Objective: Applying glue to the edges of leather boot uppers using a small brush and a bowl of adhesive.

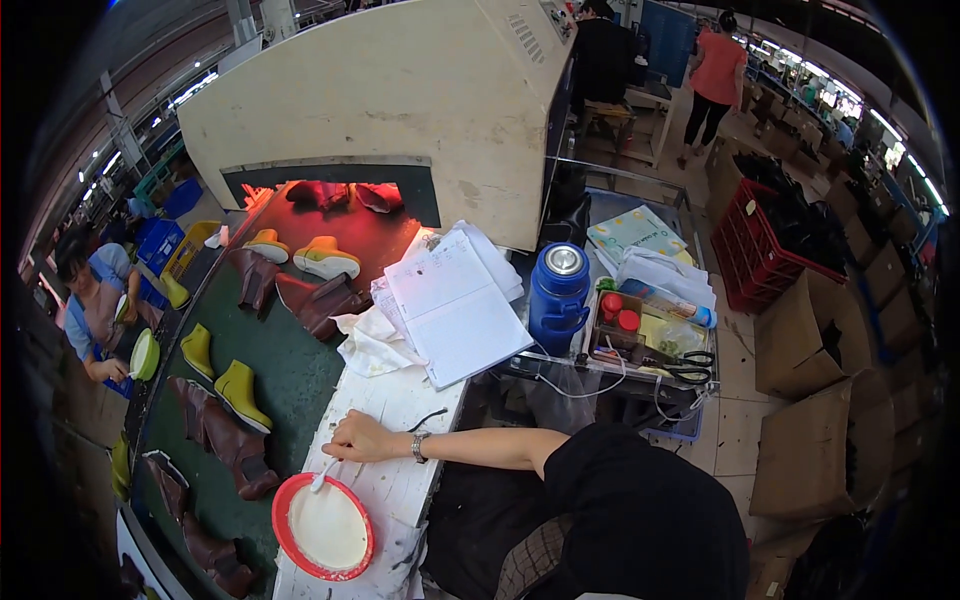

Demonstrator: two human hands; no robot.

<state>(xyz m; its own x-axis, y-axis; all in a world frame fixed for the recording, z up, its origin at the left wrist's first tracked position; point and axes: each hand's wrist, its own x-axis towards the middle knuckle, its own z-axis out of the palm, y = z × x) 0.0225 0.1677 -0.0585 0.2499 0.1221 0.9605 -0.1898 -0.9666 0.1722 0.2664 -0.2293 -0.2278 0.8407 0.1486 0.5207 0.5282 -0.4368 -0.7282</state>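
Note:
My right hand (pixel 364 438), with a watch on the wrist, is closed around a small brush (pixel 320 480) whose head is mostly hidden. The brush reaches over the rim of a red bowl (pixel 281 535) with a creamy white liquid (pixel 328 527) inside. This bowl stands on the white ledge (pixel 395 483) beside the green conveyor belt (pixel 310 385). My left hand is out of view. Across from me on the belt lie brown boot uppers (pixel 235 447) and yellow-green boot-shaped pieces (pixel 240 393).
An open notebook (pixel 455 305) and a crumpled cloth (pixel 378 345) lie farther along the ledge. Beyond stands a beige machine (pixel 380 90) with a red-lit opening. A blue flask (pixel 558 300) and scissors (pixel 688 368) are on the right. Across the belt a co-worker (pixel 100 300) holds a green bowl (pixel 145 355).

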